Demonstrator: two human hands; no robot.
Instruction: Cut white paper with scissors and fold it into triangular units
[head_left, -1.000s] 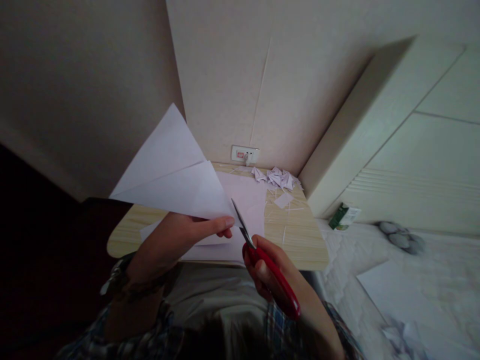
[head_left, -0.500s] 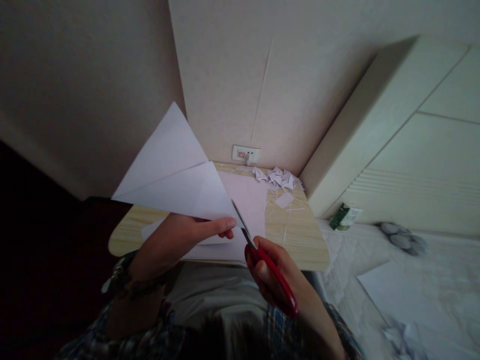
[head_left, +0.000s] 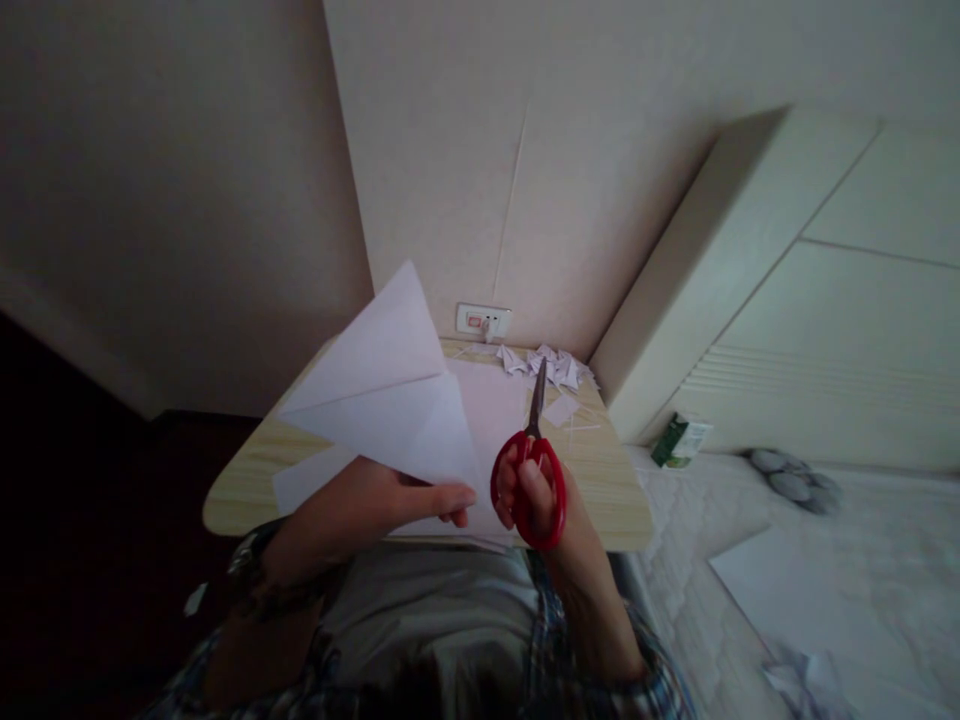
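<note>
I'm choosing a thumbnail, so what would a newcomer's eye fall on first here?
Probably the red scissors in the right hand, blades pointing forward. Next, the large folded white paper in the left hand, above the table. Then the small folded papers clustered at the table's far right corner.

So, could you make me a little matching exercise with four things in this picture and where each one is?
Things:
1. Scissors
2. Large folded paper
3. Socket
4. Green-and-white carton

Places:
A. On the wall
B. In the right hand
C. On the bed
D. In the left hand

Pairs: 1-B, 2-D, 3-A, 4-C
</note>
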